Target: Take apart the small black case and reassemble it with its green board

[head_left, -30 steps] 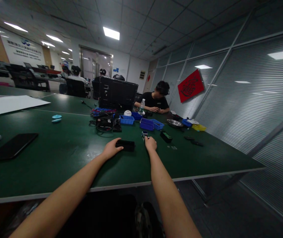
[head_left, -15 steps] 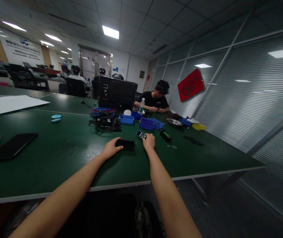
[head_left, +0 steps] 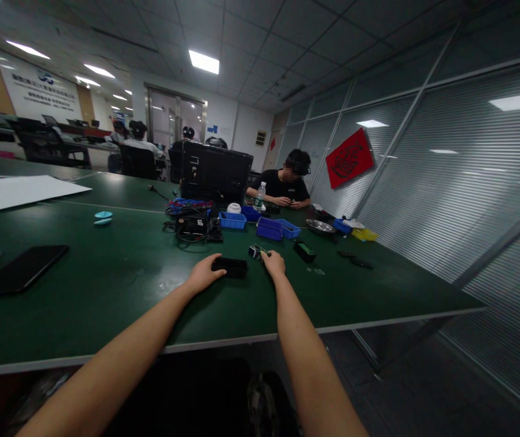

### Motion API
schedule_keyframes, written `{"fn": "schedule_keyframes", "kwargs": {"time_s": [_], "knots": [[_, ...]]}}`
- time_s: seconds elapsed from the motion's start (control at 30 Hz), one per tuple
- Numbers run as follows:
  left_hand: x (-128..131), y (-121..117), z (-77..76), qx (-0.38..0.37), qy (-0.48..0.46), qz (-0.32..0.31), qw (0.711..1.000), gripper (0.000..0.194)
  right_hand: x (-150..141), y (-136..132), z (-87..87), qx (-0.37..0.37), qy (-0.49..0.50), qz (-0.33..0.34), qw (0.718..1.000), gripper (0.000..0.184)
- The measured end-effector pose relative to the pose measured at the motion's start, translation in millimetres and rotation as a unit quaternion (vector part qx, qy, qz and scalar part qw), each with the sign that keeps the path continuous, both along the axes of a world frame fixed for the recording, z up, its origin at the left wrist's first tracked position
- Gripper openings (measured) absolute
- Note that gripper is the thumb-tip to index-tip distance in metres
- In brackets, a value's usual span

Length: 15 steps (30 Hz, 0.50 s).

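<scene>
On the green table [head_left: 118, 303], my left hand [head_left: 205, 273] is closed on the left end of a black open-topped box [head_left: 234, 267], thumb and fingers on opposite sides. My right hand [head_left: 274, 264] pinches a small circuit board [head_left: 255, 251] with a little screen, just right of the box and apart from it. The board is tilted, and its near end is hidden by my fingers. Right of that hand lies another black box [head_left: 304, 250] with green inside. Small clear pieces [head_left: 319, 272] rest near it.
Behind my hands stand blue trays [head_left: 232, 220], a black adapter with cables [head_left: 191, 226], a baseball [head_left: 233, 208], a bottle [head_left: 260, 193] and a monitor [head_left: 217, 170]. A metal dish [head_left: 321, 226] is at right, a black tablet [head_left: 20, 270] at left. A person [head_left: 287, 182] sits across the table.
My right hand has turned the circuit board, so its screen faces differently, and the board sits slightly lower and further left. My left hand and the black box have stayed in place.
</scene>
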<state>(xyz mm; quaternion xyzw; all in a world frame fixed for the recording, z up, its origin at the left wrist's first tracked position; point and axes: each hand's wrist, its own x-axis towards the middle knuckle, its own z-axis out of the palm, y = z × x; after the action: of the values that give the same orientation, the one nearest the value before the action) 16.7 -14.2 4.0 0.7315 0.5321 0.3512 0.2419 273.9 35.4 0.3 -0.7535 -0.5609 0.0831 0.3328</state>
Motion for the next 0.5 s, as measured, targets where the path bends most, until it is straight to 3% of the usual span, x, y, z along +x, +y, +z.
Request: {"fn": "schedule_keyframes", "kwargs": {"time_s": [0.1,0.27,0.5], "knots": [[0,0,-0.1,0.003,-0.004,0.001,1.000,0.059,-2,1,1.3,-0.003,-0.002,0.014,1.000,0.033],[1,0,0.0,0.009,0.000,0.000,1.000,0.058,-7,-3,4.4,0.055,-0.073,0.047,0.995,0.027],[1,1,-0.1,0.004,0.001,-0.003,1.000,0.057,-11,-6,4.6,0.076,-0.075,0.083,0.991,0.041]]}}
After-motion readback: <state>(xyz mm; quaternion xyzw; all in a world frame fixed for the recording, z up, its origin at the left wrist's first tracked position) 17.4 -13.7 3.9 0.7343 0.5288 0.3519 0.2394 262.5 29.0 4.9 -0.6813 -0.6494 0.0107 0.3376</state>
